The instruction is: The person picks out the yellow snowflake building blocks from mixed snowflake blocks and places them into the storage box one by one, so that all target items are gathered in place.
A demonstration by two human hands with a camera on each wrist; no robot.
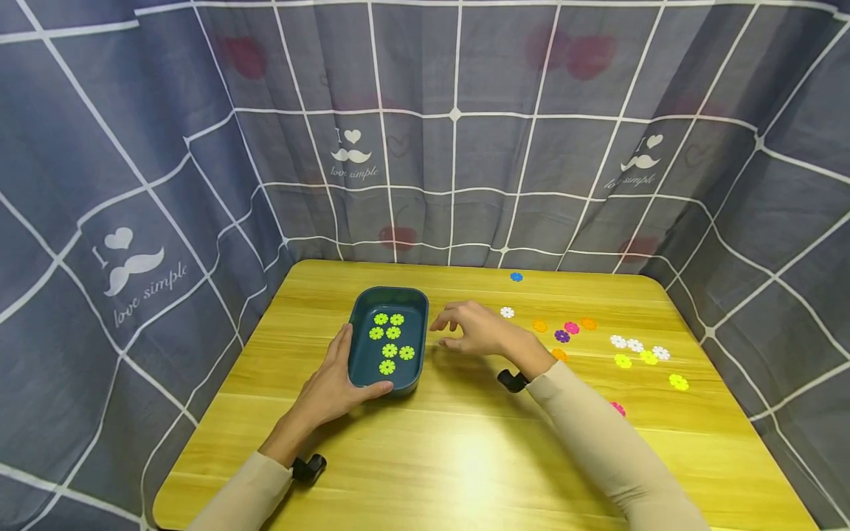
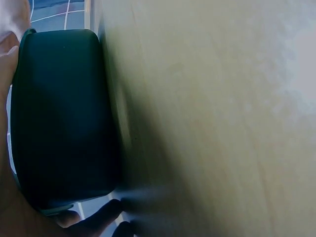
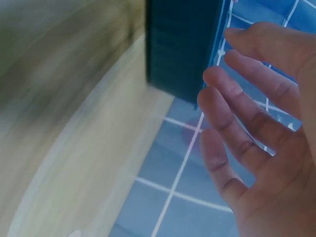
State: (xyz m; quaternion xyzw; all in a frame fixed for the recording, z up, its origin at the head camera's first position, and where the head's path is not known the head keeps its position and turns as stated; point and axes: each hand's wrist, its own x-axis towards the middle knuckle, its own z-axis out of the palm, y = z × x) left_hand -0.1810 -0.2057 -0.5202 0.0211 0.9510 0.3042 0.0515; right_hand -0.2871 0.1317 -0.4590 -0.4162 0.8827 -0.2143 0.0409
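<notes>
My left hand [image 1: 332, 385] holds a dark teal tray [image 1: 425, 324] by its near left corner, the thumb over the near rim and the fingers along the left side. In the left wrist view the tray's wall [image 2: 64, 113] fills the space beside the hand. Several yellow-green flower-shaped discs [image 1: 389, 350] lie flat on the tray floor. Just right of the tray hovers my right hand [image 1: 479, 330], its fingers loosely bent and apart. Nothing shows between those fingers in the right wrist view, where the tray's side [image 3: 185, 49] stands beside the fingertips.
On the wooden table's right side [image 1: 478, 457] lie loose discs: white [image 1: 634, 345], orange [image 1: 588, 324], pink [image 1: 572, 328], purple [image 1: 562, 336] and yellow [image 1: 679, 382]. A blue disc [image 1: 516, 277] is near the back edge. A grey checked curtain [image 1: 425, 147] encloses the table's back and sides.
</notes>
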